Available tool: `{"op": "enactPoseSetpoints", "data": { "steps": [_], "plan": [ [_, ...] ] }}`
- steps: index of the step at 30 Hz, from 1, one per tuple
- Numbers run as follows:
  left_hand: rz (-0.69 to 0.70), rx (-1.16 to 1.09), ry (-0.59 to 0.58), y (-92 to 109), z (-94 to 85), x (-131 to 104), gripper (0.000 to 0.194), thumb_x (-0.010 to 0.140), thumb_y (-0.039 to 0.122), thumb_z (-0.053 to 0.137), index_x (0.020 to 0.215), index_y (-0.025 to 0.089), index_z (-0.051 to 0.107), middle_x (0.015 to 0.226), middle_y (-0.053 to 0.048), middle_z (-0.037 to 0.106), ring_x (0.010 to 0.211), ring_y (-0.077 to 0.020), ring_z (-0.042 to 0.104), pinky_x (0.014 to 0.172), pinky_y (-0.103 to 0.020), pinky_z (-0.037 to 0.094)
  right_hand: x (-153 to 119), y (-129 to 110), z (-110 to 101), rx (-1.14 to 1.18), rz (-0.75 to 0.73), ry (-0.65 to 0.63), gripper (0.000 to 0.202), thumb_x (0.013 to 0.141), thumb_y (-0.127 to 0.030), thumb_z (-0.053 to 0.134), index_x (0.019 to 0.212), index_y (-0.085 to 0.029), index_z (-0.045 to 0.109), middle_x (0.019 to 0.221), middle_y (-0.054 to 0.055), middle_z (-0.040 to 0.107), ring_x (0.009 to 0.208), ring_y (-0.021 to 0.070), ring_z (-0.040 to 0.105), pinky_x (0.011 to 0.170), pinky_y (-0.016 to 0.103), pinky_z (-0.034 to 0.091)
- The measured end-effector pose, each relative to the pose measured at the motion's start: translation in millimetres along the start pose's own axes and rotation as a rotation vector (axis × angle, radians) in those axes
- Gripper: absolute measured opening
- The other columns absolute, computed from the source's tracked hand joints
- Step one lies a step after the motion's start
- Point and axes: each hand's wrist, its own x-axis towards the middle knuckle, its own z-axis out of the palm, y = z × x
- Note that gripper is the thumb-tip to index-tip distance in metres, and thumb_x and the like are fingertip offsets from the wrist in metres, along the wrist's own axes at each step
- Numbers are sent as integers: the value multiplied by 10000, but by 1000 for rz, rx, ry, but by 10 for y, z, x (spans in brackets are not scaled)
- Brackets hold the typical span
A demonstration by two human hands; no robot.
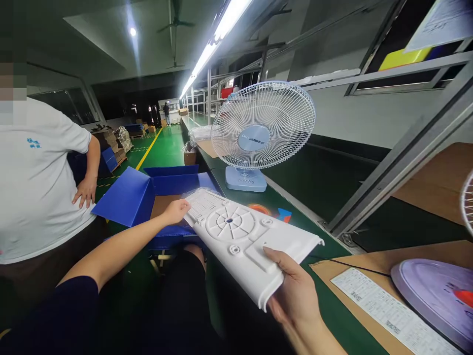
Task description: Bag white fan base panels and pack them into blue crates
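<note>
A long white moulded plastic panel (244, 236), with a round ribbed pattern and slotted vents, is held tilted in front of me. My left hand (176, 211) pinches its far left edge by the vents. At the near end my right hand (295, 281) grips it, thumb on top and fingers underneath. Behind the panel, a light blue table fan (251, 138) stands upright on the green bench. An open blue box (173, 182) sits beyond my left hand. Part of an orange and blue item (284, 215) shows behind the panel.
At right, a purple round base (436, 291) and a printed sheet (391, 305) lie on cardboard (332, 271). A slanted metal post (399, 148) rises from the bench (332, 241). A person in a white shirt (40, 172) stands at left, hand on hip.
</note>
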Motion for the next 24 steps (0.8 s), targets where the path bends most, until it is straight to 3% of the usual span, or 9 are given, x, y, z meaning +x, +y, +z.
{"op": "enactPoseSetpoints", "data": {
  "steps": [4,10,15,18,22,24],
  "plan": [
    [56,-124,11,273,162,42,352,1017,460,607,1083,140,738,658,33,560,616,-138,466,606,-251,320,22,156,-80,-75,4,-49,1054,492,-116,861,1518,-155,623,1316,131,762,1109,443,758,957,511,678],
    [147,-222,7,788,310,23,304,1012,397,601,1051,138,754,672,20,584,593,-128,454,579,-251,319,15,307,-162,-175,-5,-125,1019,631,-300,966,1564,-136,593,1238,155,783,1083,445,759,969,541,646],
    [319,-178,78,1296,361,-288,277,1012,392,644,1042,171,809,600,33,568,568,-129,478,590,-265,350,-77,303,-115,-208,-63,-117,1043,637,-319,956,1586,-136,564,1210,154,790,1093,450,751,940,528,650],
    [540,-139,161,1631,352,-535,276,1045,368,611,1045,189,821,723,-4,712,627,-139,602,639,-267,434,-57,278,-153,-245,-103,-91,1051,623,-330,962,1580,-143,571,1186,135,799,1074,442,758,903,499,665],
    [715,-98,269,1939,288,-796,242,1064,316,596,1033,204,808,853,-15,795,730,-163,732,676,-263,512,72,237,-342,-282,-141,-18,1067,543,-327,976,1534,-163,615,1199,118,800,1014,444,773,803,470,692],
    [738,-81,342,1980,252,-880,219,1062,300,601,1034,195,791,847,-18,797,731,-177,754,680,-271,538,129,188,-487,-340,-233,22,900,594,-393,976,1421,-172,699,1216,118,796,971,432,784,754,461,701]
  ]
}}
